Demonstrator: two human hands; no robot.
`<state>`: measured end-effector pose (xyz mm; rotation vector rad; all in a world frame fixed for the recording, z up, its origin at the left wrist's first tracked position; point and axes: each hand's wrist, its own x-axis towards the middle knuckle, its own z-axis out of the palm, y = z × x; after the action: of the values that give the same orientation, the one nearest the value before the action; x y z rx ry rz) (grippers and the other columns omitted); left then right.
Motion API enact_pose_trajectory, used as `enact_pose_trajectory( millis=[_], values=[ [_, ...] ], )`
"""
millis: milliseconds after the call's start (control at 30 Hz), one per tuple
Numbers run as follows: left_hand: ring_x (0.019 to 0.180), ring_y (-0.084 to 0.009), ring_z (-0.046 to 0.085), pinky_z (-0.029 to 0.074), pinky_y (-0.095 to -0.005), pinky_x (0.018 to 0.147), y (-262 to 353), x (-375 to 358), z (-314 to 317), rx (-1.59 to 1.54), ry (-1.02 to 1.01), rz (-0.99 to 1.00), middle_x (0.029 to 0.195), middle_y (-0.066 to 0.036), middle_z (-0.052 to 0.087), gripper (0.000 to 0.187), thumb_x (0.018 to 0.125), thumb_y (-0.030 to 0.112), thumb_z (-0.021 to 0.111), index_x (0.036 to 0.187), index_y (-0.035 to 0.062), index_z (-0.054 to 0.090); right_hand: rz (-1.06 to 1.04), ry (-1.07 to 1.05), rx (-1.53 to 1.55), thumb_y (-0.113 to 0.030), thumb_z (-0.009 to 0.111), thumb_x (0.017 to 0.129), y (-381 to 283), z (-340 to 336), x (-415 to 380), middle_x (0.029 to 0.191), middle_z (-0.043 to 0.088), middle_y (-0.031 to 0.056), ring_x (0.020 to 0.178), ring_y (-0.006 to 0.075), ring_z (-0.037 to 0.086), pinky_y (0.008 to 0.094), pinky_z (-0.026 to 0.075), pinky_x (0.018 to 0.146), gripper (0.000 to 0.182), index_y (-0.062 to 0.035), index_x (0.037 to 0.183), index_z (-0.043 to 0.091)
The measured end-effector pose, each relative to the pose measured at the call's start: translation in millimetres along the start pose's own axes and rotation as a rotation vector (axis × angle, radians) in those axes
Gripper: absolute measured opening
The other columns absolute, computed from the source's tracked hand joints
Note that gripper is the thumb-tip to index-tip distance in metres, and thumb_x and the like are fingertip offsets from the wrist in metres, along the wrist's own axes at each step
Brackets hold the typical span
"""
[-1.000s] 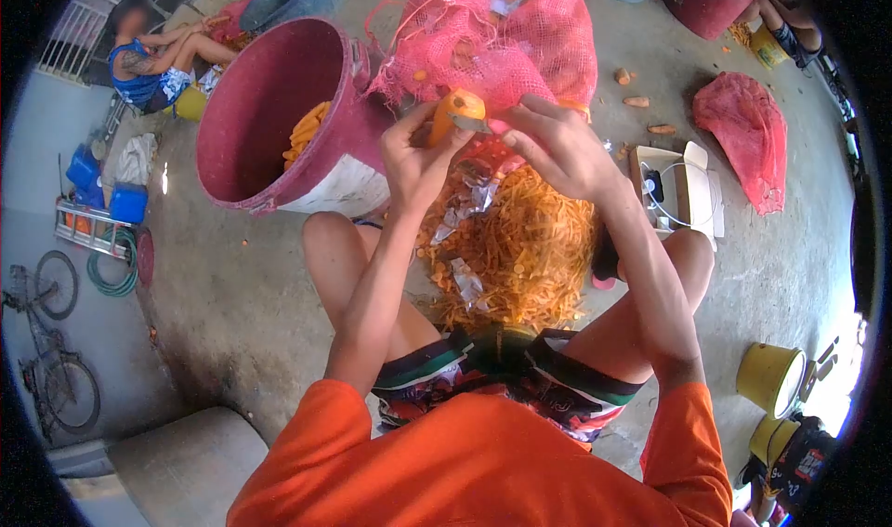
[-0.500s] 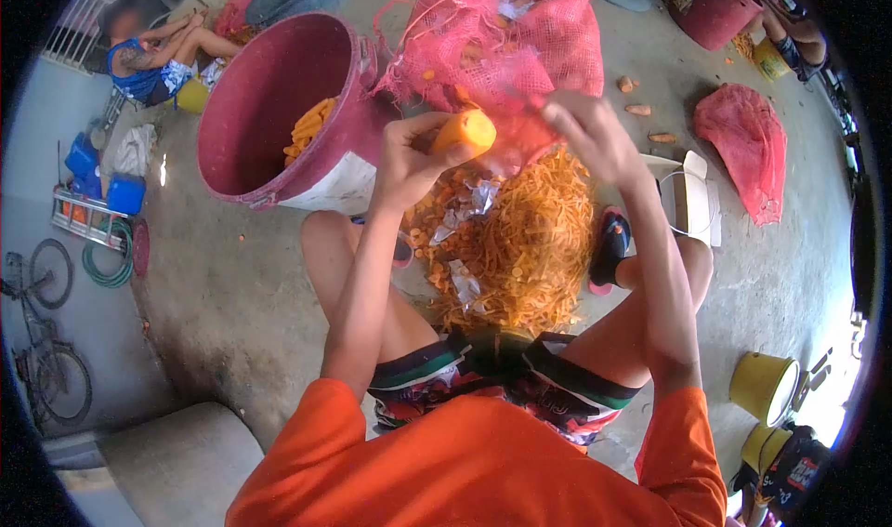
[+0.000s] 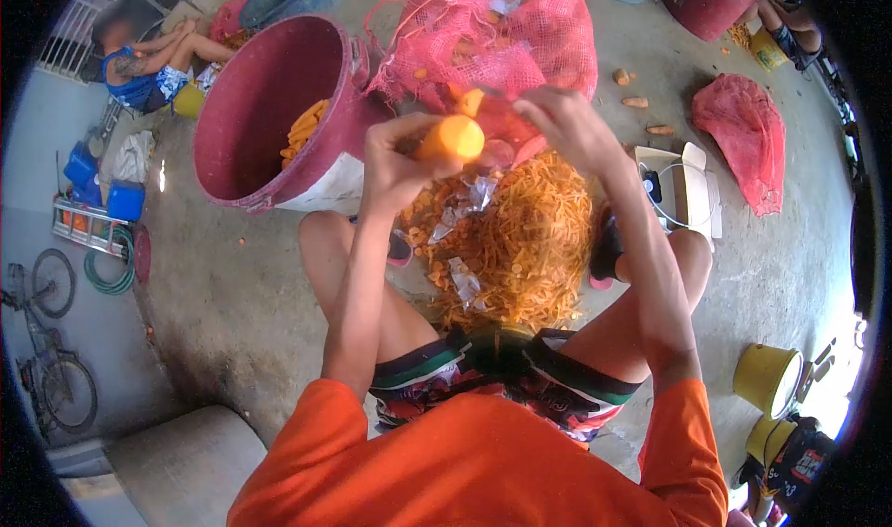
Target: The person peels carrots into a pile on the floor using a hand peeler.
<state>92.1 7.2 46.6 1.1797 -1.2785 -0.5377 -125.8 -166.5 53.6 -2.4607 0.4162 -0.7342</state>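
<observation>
My left hand [image 3: 395, 166] is closed around a peeled carrot [image 3: 453, 139], its pale, flat cut end facing me. Just beyond that end, a small orange carrot piece [image 3: 471, 102] shows in front of the red mesh sack [image 3: 557, 48]. To the right, my right hand [image 3: 571, 127] is bent with its fingers curled together; a dark, blurred streak lies by its fingertips, and I cannot tell what it grips. Below both hands, a heap of carrot peelings [image 3: 534, 248] with round cut ends and silvery scraps [image 3: 465, 281] covers the floor between my feet.
A big red tub [image 3: 223, 146] with peeled carrots [image 3: 305, 132] stands at left. Loose carrots [image 3: 635, 102], a white box [image 3: 688, 188] and a red mesh bag [image 3: 741, 137] lie at right. Another person [image 3: 149, 67] sits far left. Yellow buckets [image 3: 767, 378] stand lower right.
My right hand has shifted slightly left and down, closer to the carrot. A small orange piece now shows apart beyond the carrot's cut end, which looks flatter and paler. My left hand stays nearly in place.
</observation>
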Motion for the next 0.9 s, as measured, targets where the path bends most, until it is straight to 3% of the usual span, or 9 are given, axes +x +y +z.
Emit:
enact_pose_trajectory(
  millis=[67,133,233,433,667,733,800,867,900],
  values=[
    [0.085,-0.0108,0.069,0.054,-0.0257,0.077,4.7,-1.4,0.6,-0.255,-0.059,-0.009,0.096,-0.007,0.075,0.049,0.069,0.018,0.096,0.107,-0.0031,0.073,-0.01,0.046,0.018,-0.03,0.057,0.103,-8.2,-8.4,3.8,0.088,0.068,0.024,0.082,0.0419,0.066,0.0469,0.051,0.075,0.035,0.0027,0.108,0.07],
    [0.085,-0.0105,0.069,0.054,-0.0258,0.077,6.0,-2.1,3.7,-0.197,0.006,-0.035,0.093,-0.005,0.074,0.049,0.068,0.018,0.097,0.106,-0.0007,0.073,0.143,-0.021,0.19,-0.029,0.057,0.104,-23.2,-17.1,-2.0,0.092,0.069,0.0233,0.085,0.0392,0.067,0.0461,0.052,0.077,0.035,0.0034,0.108,0.069],
    [0.085,-0.0095,0.066,0.053,-0.0274,0.079,15.7,2.1,5.6,0.202,0.079,0.044,0.089,-0.001,0.071,0.047,0.064,0.021,0.098,0.097,0.003,0.071,0.002,-0.047,0.223,-0.028,0.056,0.104,-40.5,-4.0,-6.3,0.098,0.07,0.0226,0.091,0.0372,0.068,0.0443,0.052,0.079,0.035,0.0049,0.111,0.068],
    [0.084,-0.0123,0.067,0.054,-0.0298,0.08,19.3,1.0,9.3,0.32,0.163,0.19,0.09,-0.003,0.072,0.046,0.064,0.018,0.097,0.097,0.0012,0.07,-0.093,-0.09,0.251,-0.026,0.052,0.105,-54.1,4.9,-5.1,0.099,0.067,0.0219,0.093,0.0374,0.065,0.0436,0.05,0.082,0.034,0.0053,0.111,0.065],
    [0.08,-0.0131,0.066,0.051,-0.0282,0.069,22.1,-2.9,-5.8,0.261,0.159,0.319,0.089,-0.005,0.071,0.047,0.062,0.019,0.099,0.095,0.0,0.071,0.207,-0.118,0.139,-0.038,0.05,0.107,-15.4,12.9,-11.7,0.084,0.066,0.0261,0.082,0.038,0.068,0.0428,0.05,0.075,0.046,0.0045,0.105,0.068],
    [0.079,-0.013,0.067,0.052,-0.027,0.069,6.5,-5.1,-24.1,0.192,0.112,0.282,0.088,-0.004,0.071,0.05,0.068,0.031,0.096,0.1,0.0018,0.071,0.302,-0.194,0.141,-0.037,0.052,0.106,-21.1,2.1,-10.9,0.08,0.063,0.0289,0.079,0.0436,0.064,0.0479,0.049,0.073,0.046,0.005,0.098,0.07],
    [0.084,-0.014,0.068,0.055,-0.0268,0.07,2.8,-7.8,-44.8,-0.275,0.206,-0.068,0.096,-0.005,0.07,0.062,0.081,0.051,0.082,0.115,0.0017,0.065,0.281,-0.213,0.107,-0.038,0.051,0.106,-14.7,0.7,-14.2,0.079,0.063,0.029,0.078,0.0442,0.064,0.0481,0.049,0.073,0.048,0.0048,0.097,0.069],
    [0.093,-0.0179,0.07,0.058,-0.0304,0.075,-16.9,12.4,-96.5,-1.005,0.177,-0.062,0.11,-0.009,0.07,0.075,0.094,0.065,0.057,0.13,-0.0001,0.056,0.273,-0.226,0.073,-0.04,0.051,0.105,-9.8,-2.6,-21.5,0.078,0.063,0.0291,0.078,0.0448,0.064,0.0483,0.049,0.073,0.05,0.0047,0.095,0.069],
    [0.097,-0.0198,0.07,0.058,-0.0322,0.077,-22.7,15.2,-128.0,-1.337,0.317,-0.173,0.116,-0.01,0.069,0.072,0.098,0.062,0.051,0.134,0.0002,0.053,0.288,-0.229,0.091,-0.041,0.051,0.105,-8.4,-5.9,-22.4,0.076,0.062,0.0287,0.076,0.0448,0.062,0.0481,0.048,0.072,0.05,0.0048,0.093,0.068]
  ],
)
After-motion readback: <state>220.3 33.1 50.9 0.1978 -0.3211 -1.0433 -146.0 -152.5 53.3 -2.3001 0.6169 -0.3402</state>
